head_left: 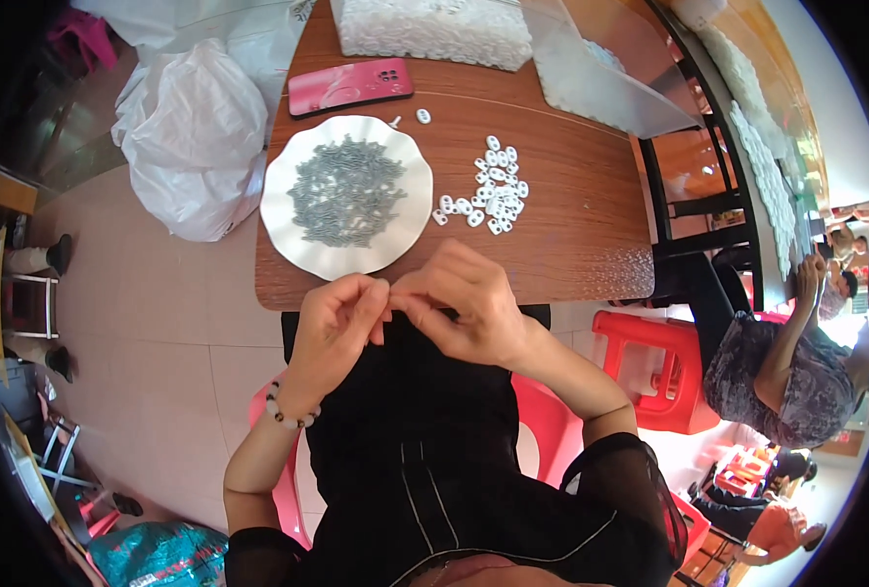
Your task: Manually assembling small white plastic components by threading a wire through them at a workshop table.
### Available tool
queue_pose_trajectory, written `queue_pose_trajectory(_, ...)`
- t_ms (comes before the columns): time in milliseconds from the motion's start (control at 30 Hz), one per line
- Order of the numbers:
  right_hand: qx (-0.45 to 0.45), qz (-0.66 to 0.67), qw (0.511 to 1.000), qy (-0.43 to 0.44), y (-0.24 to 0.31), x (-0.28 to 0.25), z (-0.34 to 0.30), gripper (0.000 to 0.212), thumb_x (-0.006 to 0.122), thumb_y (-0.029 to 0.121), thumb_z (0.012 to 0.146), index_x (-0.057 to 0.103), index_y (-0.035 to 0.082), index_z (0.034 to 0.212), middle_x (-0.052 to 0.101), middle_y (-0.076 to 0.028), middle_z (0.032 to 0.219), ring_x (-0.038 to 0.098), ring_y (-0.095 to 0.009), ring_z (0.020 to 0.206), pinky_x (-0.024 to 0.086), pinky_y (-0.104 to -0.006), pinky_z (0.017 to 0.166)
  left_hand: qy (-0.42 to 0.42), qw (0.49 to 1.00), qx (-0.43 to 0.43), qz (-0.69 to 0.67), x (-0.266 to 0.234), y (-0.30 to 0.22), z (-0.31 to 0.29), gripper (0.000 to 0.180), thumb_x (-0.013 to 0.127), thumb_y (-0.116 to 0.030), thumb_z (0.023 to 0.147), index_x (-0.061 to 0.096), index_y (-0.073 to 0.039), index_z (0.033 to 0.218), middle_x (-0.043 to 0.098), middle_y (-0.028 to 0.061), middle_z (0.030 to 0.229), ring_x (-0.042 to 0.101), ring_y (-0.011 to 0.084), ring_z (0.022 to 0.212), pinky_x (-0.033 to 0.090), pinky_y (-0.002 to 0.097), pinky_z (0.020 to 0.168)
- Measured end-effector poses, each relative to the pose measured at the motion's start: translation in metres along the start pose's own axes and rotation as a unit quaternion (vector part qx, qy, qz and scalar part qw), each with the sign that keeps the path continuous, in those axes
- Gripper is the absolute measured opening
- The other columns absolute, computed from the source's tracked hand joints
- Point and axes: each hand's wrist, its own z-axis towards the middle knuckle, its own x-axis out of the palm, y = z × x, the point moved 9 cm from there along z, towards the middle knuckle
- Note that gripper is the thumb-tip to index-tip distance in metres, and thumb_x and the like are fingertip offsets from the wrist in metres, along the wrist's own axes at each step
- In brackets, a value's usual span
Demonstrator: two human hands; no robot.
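Close together at the table's near edge, my left hand (334, 331) and my right hand (468, 305) are both closed, thumbs and fingertips pinched. Whatever they hold between them is too small to make out. Just beyond my left hand stands a white plate (276, 201) with a wavy rim. A heap of tiny thin grey metal pieces (348, 191) lies in it. Several small white oval pieces with dark holes (501, 196) are spread in a loose cluster beyond my right hand. One more white piece (423, 115) lies apart, past the plate.
A pink phone (351, 88) lies behind the plate on the brown wooden table (581, 215). White packed material (434, 34) sits at the far edge. On the left floor stands a full white bag (195, 137). A red stool (654, 372) and another person (786, 382) are at right.
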Motion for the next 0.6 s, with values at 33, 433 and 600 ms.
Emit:
queue_pose_trajectory(33,0.004,0.0,1.0,-0.003,0.0,-0.002,-0.006,0.017,0.072,-0.002,0.071,0.067,0.005,0.085,0.062,-0.005,0.073,0.053,-0.025,0.063,0.044,-0.033,0.058,-0.014,1.0,-0.01,-0.004,0.001,0.003,-0.005,0.026,0.054,-0.021,0.097,0.062,0.002,0.087,0.06,0.0016,0.072,0.052,0.0047,0.059,0.04,0.0179,0.054)
queue_pose_trajectory(433,0.061,0.046,0.997,-0.013,-0.017,-0.019,-0.054,0.023,0.071,-0.003,0.074,0.069,0.001,0.096,0.062,-0.007,0.074,0.056,-0.021,0.064,0.045,-0.0301,0.055,-0.031,0.975,-0.121,-0.181,0.045,0.053,-0.022,0.021,0.058,-0.02,0.095,0.062,0.0,0.091,0.064,0.0049,0.081,0.062,0.0109,0.067,0.047,0.0215,0.059)
queue_pose_trajectory(600,0.341,0.231,0.911,-0.023,-0.055,-0.012,-0.095,0.021,0.062,0.0,0.088,0.065,-0.001,0.109,0.065,-0.007,0.08,0.061,-0.01,0.068,0.052,-0.0224,0.066,-0.052,0.98,-0.071,-0.177,0.055,0.051,-0.012,0.02,0.056,-0.019,0.097,0.061,0.001,0.096,0.063,0.0046,0.085,0.062,0.0115,0.072,0.048,0.0221,0.064)
